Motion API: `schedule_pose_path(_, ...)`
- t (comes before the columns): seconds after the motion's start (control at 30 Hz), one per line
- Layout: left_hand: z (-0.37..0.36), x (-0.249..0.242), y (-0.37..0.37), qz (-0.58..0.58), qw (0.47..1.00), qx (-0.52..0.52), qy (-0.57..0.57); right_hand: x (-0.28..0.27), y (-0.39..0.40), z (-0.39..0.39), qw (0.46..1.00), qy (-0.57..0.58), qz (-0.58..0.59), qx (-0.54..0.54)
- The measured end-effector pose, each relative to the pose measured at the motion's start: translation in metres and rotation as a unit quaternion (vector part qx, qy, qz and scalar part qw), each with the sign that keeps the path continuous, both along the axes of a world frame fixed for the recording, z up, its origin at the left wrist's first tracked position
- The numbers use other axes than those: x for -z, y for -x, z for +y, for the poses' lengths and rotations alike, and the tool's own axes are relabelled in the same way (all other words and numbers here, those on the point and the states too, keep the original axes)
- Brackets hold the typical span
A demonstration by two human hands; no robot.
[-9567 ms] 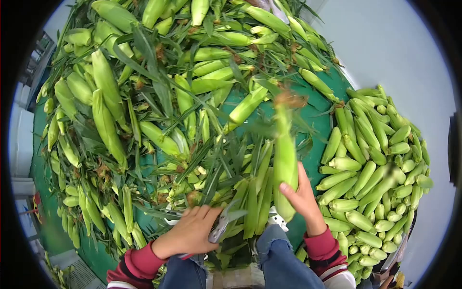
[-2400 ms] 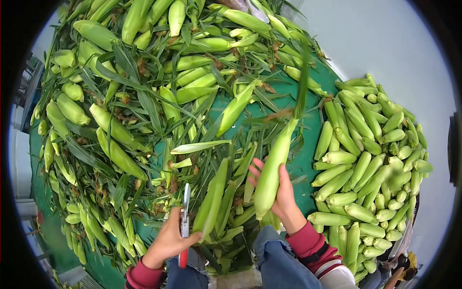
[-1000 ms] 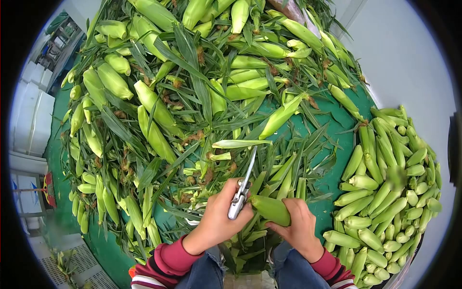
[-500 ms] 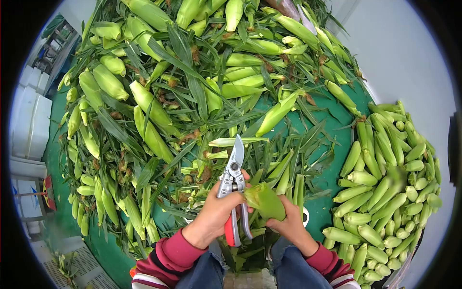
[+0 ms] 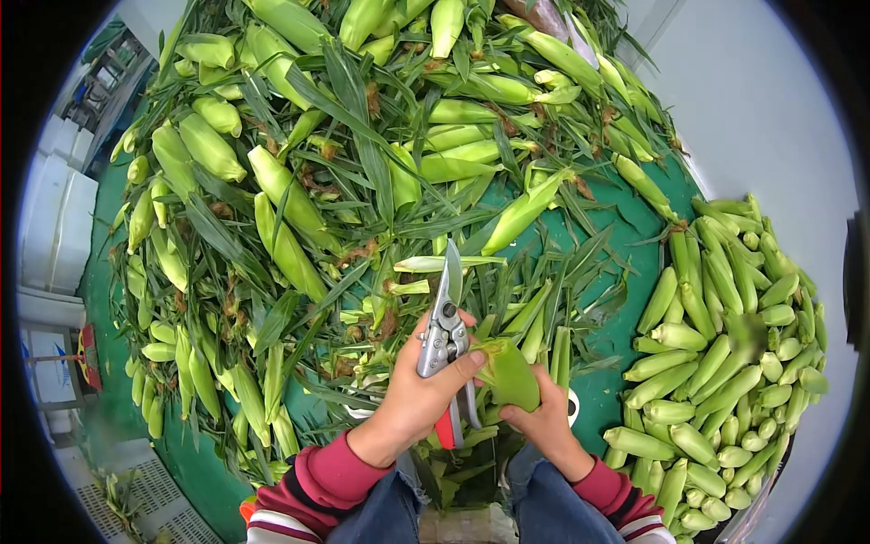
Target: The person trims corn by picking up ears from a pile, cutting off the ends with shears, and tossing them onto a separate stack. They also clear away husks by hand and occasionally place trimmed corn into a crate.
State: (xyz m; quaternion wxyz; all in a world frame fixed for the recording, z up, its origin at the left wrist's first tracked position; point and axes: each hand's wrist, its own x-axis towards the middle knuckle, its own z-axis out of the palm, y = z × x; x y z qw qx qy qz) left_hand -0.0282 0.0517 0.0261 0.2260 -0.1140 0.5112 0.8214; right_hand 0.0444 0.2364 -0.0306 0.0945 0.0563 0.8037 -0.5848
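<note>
left hand (image 5: 419,390): grip clamped round the shears (image 5: 446,337), thumb over the pivot, blades pointing to 12 o'clock and drawn together; held upright so the tips stay clear of the cob.
right hand (image 5: 542,422): grip clamped on the cob (image 5: 507,372), fingers under its lower end, so the cut end faces up toward the shears.
cob: low centre of view, between both hands, tilted toward 11 o'clock, its upper end touching the shears' side; still in its green husk.
raw pile (image 5: 326,154): from 9 to 1 o'clock, untrimmed ears tangled with long leaves, heaped within reach ahead of the hands.
trimmed pile (image 5: 725,363): at 3 to 4 o'clock, short clean ears lying side by side, kept apart from the raw pile.
table (image 5: 616,281): green cover showing between the two piles.
knees (image 5: 544,499): at 6 o'clock, in jeans, leaf scraps lying between them.
</note>
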Motion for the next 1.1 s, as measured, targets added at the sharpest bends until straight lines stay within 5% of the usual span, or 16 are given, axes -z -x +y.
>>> schedule_pose_path(0.13, 0.002, -0.003, 0.003, -0.071, 0.997, -0.004, -0.037, 0.019, -0.007, -0.008, 0.986, 0.163, -0.033, 0.016)
schedule_pose_path(0.33, 0.010, 0.000, -0.001, -0.078, 0.993, -0.010, -0.093, 0.019, -0.015, -0.024, 0.856, 0.485, -0.176, 0.018)
schedule_pose_path(0.5, 0.010, 0.006, -0.016, 0.013, 0.991, 0.039, -0.131, 0.013, -0.014, -0.025, 0.820, 0.533, -0.205, 0.027)
schedule_pose_path(0.83, 0.016, -0.003, -0.018, 0.011, 0.997, 0.024, -0.068, 0.015, -0.021, -0.014, 0.793, 0.572, -0.205, 0.040)
schedule_pose_path(0.93, 0.003, 0.000, -0.015, 0.008, 0.999, -0.003, -0.042, 0.017, -0.014, -0.003, 0.922, 0.340, -0.186, 0.001)
schedule_pose_path(1.0, -0.002, -0.003, -0.017, -0.008, 0.999, -0.035, -0.016, 0.010, -0.013, 0.002, 0.999, 0.030, 0.004, -0.034)
schedule_pose_path(1.1, 0.004, 0.002, -0.013, 0.004, 0.999, -0.043, -0.011, -0.005, -0.007, 0.024, 0.998, 0.032, -0.021, -0.041)
